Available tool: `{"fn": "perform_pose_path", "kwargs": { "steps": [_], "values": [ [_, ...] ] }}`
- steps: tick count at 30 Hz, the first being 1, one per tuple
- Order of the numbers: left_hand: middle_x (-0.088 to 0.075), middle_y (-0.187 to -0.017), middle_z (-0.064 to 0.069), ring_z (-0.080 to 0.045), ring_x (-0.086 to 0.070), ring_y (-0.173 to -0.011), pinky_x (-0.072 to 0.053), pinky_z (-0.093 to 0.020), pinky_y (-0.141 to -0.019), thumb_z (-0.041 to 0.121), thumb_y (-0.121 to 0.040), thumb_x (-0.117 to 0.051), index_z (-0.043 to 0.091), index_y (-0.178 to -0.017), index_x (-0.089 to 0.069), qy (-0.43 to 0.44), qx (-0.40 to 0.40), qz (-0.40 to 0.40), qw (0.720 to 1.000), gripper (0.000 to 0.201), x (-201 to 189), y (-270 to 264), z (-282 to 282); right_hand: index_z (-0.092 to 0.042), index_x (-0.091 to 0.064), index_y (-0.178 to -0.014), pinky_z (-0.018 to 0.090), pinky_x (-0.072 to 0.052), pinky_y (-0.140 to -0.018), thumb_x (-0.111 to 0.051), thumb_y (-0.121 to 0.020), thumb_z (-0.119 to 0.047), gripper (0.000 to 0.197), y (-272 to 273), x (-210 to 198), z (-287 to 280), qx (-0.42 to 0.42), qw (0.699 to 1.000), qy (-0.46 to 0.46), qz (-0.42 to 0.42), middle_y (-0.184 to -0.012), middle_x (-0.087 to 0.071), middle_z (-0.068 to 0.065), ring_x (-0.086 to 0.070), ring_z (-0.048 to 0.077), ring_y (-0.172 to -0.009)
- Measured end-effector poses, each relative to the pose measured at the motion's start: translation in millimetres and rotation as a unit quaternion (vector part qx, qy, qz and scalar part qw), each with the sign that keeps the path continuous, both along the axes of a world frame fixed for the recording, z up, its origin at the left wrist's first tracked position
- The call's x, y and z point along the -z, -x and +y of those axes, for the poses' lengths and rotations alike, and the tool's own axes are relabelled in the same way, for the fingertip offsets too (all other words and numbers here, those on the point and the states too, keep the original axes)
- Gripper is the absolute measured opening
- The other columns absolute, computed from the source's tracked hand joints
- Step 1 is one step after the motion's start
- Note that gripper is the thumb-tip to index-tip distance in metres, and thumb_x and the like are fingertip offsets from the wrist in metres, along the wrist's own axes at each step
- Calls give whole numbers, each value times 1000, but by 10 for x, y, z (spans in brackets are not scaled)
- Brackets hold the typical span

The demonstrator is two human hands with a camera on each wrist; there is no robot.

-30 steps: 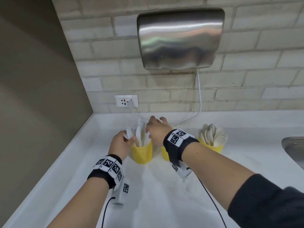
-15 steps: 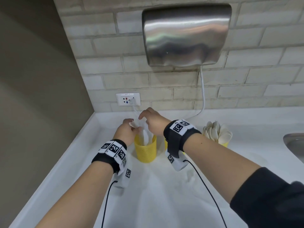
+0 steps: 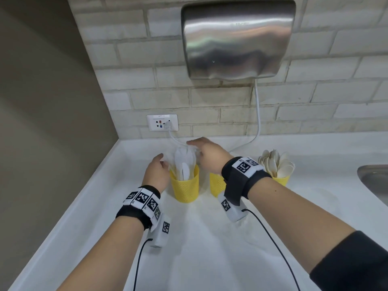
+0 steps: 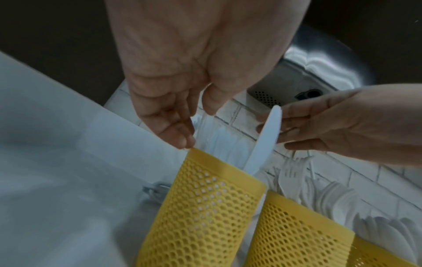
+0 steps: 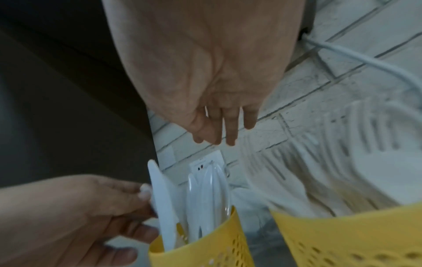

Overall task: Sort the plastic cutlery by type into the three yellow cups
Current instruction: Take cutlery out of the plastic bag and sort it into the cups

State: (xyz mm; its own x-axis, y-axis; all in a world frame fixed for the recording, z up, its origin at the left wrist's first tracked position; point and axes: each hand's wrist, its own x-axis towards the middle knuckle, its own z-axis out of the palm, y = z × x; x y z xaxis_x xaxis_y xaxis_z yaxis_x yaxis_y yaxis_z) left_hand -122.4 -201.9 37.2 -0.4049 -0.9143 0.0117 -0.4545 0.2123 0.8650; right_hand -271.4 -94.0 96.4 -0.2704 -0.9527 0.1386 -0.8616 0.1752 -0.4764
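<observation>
Three yellow mesh cups stand in a row on the white counter. The left cup [image 3: 184, 186] holds several clear and white plastic knives [image 3: 184, 162]. Forks [image 4: 294, 168] fill the middle cup [image 3: 216, 184], half hidden behind my right wrist, and spoons [image 3: 277, 164] fill the right cup [image 3: 282, 180]. My left hand [image 3: 161, 162] is at the left cup's rim, fingers relaxed and touching the clear knives [image 4: 210, 137]. Hovering over the knife tops, my right hand [image 3: 193, 143] has straight fingers against a white knife [image 4: 267, 135] that stands in the cup.
A steel hand dryer [image 3: 237, 38] hangs on the brick wall above the cups, and its cable [image 3: 258, 114] runs down to a wall socket [image 3: 162, 122]. A brown side wall [image 3: 52, 122] closes the left. A steel sink [image 3: 373, 181] sits at the right edge.
The left hand brought its knives over the left cup and let them down into it. The right hand rose from the cups and now lies flat above the knife tops.
</observation>
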Motion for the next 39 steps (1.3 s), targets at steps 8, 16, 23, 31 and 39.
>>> {"fn": "perform_pose_path", "kwargs": {
  "steps": [8, 16, 23, 31, 39],
  "values": [
    [-35, -117, 1, -11, -47, -99, -40, -25, -84, 47, -72, -78, 14, -118, -38, 87, 7, 31, 996, 70, -18, 32, 504, -38, -54, -127, 45, -38, -102, -66, -79, -45, 50, 257, 195, 433, 135, 986, -75, 70, -135, -44, 1, -39, 33, -123],
    [-34, -129, -17, -27, -51, -79, -49, -35, -81, 14, -80, -72, 4, -126, -39, 127, -49, 5, 991, 57, -105, 126, 460, -22, -66, -106, 32, -40, -92, -63, -84, -5, 28, 483, 397, 443, 133, 990, 23, 40, -114, -53, 6, -44, 27, -116],
    [-32, -135, -17, -33, -59, -84, -43, -29, -78, -3, -82, -60, 7, -132, -34, 119, -43, 44, 991, 57, -101, 92, 511, -12, -62, -123, 40, -45, -98, -61, -89, -11, 34, 471, 421, 530, 163, 976, 145, 5, -128, -57, 9, -54, 28, -118],
    [-30, -132, -9, -28, -54, -103, -44, -30, -72, 13, -82, -66, 15, -132, -41, 233, -58, -12, 971, 56, -100, 90, 961, -12, -67, -115, 31, -41, -101, -57, -90, -7, 28, 397, 403, 1152, 133, 974, 183, -23, -120, -61, 8, -54, 25, -115],
    [-53, -110, 5, -16, -56, -99, -48, -37, -93, 25, -90, -58, 28, -110, -62, 166, 240, -156, 944, 21, 267, 422, 1753, -31, -33, -145, 50, -16, -112, -67, -78, -48, 77, 382, 809, 2077, 258, 946, -176, 92, -153, -31, 0, -27, 26, -140]
  ]
}}
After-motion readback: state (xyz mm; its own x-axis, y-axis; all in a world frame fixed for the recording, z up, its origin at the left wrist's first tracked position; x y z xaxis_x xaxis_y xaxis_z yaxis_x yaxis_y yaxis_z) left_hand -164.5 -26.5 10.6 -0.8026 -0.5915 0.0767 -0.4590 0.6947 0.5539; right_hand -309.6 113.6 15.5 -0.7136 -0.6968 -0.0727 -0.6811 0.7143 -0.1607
